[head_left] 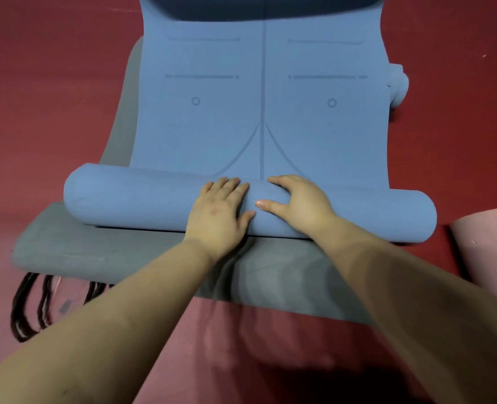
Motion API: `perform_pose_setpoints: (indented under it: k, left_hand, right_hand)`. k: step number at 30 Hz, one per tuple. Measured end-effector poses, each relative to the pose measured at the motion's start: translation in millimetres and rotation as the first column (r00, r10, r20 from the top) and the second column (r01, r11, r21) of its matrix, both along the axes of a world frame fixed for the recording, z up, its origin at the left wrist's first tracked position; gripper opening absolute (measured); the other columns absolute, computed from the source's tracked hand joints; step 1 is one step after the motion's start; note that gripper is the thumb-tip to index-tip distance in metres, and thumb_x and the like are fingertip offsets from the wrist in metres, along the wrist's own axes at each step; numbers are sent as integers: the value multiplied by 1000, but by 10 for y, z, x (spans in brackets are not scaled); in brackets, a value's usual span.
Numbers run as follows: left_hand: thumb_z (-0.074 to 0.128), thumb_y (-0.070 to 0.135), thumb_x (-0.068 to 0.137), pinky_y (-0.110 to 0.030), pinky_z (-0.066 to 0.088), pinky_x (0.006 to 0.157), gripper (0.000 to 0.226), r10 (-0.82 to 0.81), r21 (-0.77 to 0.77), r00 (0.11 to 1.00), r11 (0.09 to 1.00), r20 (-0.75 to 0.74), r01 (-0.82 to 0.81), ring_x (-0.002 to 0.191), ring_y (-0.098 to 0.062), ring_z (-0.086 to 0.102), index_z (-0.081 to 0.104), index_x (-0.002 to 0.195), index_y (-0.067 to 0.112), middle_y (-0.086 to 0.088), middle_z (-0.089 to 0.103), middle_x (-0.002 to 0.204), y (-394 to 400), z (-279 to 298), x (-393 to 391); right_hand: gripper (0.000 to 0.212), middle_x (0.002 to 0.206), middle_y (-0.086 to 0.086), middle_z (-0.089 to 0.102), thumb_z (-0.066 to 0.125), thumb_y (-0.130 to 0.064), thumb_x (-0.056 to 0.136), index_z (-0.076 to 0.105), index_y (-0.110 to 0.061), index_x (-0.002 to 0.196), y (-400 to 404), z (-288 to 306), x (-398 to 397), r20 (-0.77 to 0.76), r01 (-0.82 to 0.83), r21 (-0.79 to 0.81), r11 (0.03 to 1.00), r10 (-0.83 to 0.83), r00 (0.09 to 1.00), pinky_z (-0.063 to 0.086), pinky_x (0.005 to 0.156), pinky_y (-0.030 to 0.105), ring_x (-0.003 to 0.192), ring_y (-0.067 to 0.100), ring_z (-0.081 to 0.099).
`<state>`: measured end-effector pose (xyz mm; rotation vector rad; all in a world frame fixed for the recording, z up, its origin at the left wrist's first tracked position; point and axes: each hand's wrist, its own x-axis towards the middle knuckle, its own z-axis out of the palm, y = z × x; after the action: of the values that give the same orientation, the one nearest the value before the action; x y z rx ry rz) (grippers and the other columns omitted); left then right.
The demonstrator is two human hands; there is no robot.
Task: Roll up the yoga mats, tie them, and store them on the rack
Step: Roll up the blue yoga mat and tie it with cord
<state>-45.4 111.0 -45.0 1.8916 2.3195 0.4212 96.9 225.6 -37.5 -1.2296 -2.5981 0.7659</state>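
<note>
red floor [51, 97] under grey mat [66, 246]; both hands, left [218, 211], right [296, 205], flat, fingers straight, on blue mat roll [130, 199].

My blue textured yoga mat [259, 97] is half rolled: a thick, even roll [142, 199] lies crosswise at its near end, the rest stretching flat ahead, printed with alignment lines and small circles. Under it lies a grey yoga mat [75, 246], skewed, itself overlapping a pink yoga mat [241, 345] nearest me.

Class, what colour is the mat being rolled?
Blue mat, printed with darker alignment lines; head view.
</note>
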Motion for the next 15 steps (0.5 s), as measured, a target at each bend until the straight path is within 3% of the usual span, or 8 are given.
perform_pose_setpoints:
  k: [2, 4, 6, 8, 11, 12, 15]
  left_hand:
    - [36, 53, 81, -37, 25, 107, 69, -3, -24, 999, 1000, 41, 4, 124, -30, 49, 57, 128, 6, -14, 56, 131, 135, 34, -90]
    - [36, 56, 80, -29, 18, 109, 73, -13, -71, 997, 997, 76, 18, 131, -24, 42, 51, 134, 10, -10, 50, 139, 261, 54, -189]
    - [38, 59, 87, -25, 17, 108, 70, -19, -111, 996, 993, 86, 28, 133, -22, 39, 48, 137, 11, -9, 48, 141, 404, 40, -272]
    - [45, 46, 95, -27, 16, 109, 56, 6, -126, 998, 992, 66, 2, 133, -23, 38, 46, 138, 10, -9, 46, 143, 509, 61, -309]
    - [52, 40, 93, -30, 20, 110, 52, 88, 43, 995, 995, 40, -90, 129, -30, 42, 52, 133, 6, -13, 51, 137, 422, 12, -197]
    - [53, 41, 92, -30, 17, 112, 57, 80, 30, 996, 996, 39, -82, 134, -30, 37, 47, 137, 7, -13, 45, 142, 357, -18, -142]
    - [53, 42, 92, -27, 6, 114, 65, 48, -104, 997, 994, 60, -42, 142, -23, 20, 30, 146, 12, -7, 27, 154, 416, -81, -192]
  right_hand:
    - [62, 126, 5, 61, 66, -54, 75, 62, -14, 122, -111, -119, 85, -118, 61, 151, 987, -44, 992, 33, 104, 33, 120, 24, 52]
    - [72, 132, 5, 56, 63, -57, 69, 59, -15, 127, -149, -213, 102, -113, 26, 166, 986, -7, 994, 27, 110, 37, 127, 24, 47]
    - [77, 136, 2, 54, 68, -61, 68, 56, -18, 131, -17, -202, 3, -57, 8, 114, 993, -2, 998, 24, 111, 33, 129, 20, 45]
    - [74, 139, -2, 51, 72, -58, 70, 53, -24, 133, 174, -132, -116, 8, 5, 12, 1000, -5, 1000, 24, 110, 28, 130, 16, 43]
    - [75, 140, -6, 50, 73, -57, 70, 50, -29, 135, 454, -21, -215, 71, 49, -222, 974, -34, 997, 30, 110, 29, 131, 15, 42]
    - [75, 140, -6, 50, 73, -57, 70, 50, -28, 135, 474, -29, -237, 82, 55, -236, 970, -37, 996, 30, 110, 30, 131, 16, 43]
    - [66, 135, 1, 54, 72, -53, 73, 58, -19, 129, 330, -173, -244, -24, 89, 21, 996, -88, 996, 27, 110, 31, 128, 20, 45]
